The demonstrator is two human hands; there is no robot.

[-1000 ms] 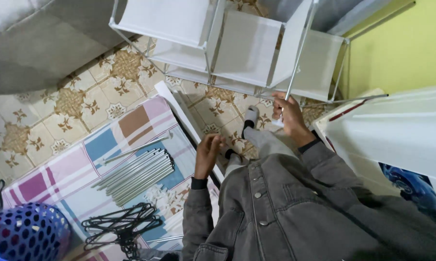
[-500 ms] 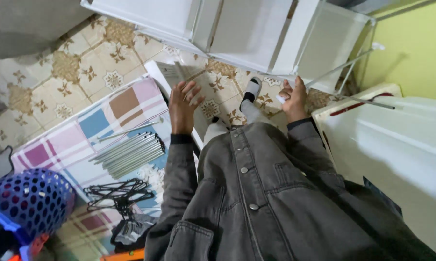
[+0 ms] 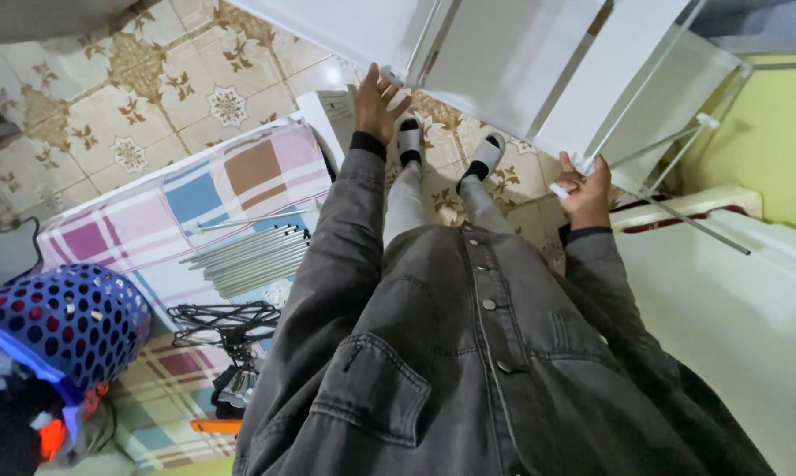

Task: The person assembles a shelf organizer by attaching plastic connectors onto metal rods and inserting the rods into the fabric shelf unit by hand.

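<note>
- Left hand [image 3: 377, 99] is up at the near edge of the white fabric shelf rack [image 3: 504, 62], fingers spread and pressed against its frame by a white corner joint; it grips nothing that I can make out.
- Right hand [image 3: 586, 188] is curled tight round a small white connector [image 3: 560, 189] at the rack's lower right corner, where thin metal poles [image 3: 671, 145] stick out from the frame.
- Rack itself lies tipped over on the patterned tile floor [image 3: 151, 97], its fabric panels facing the person, right up against the yellow wall [image 3: 768, 132].
- Below the rack, the person's two feet in grey-and-white socks [image 3: 486, 152] stand on the tiles.
- Left of the rack, well apart from it, a checked cloth [image 3: 230, 185] carries a bundle of spare metal tubes [image 3: 252, 257] and a heap of black hangers [image 3: 226, 322].
- Farther left of the rack sits a blue perforated basket [image 3: 63, 322].
- Right of the rack, just beside it, is a big white appliance [image 3: 733, 291].
</note>
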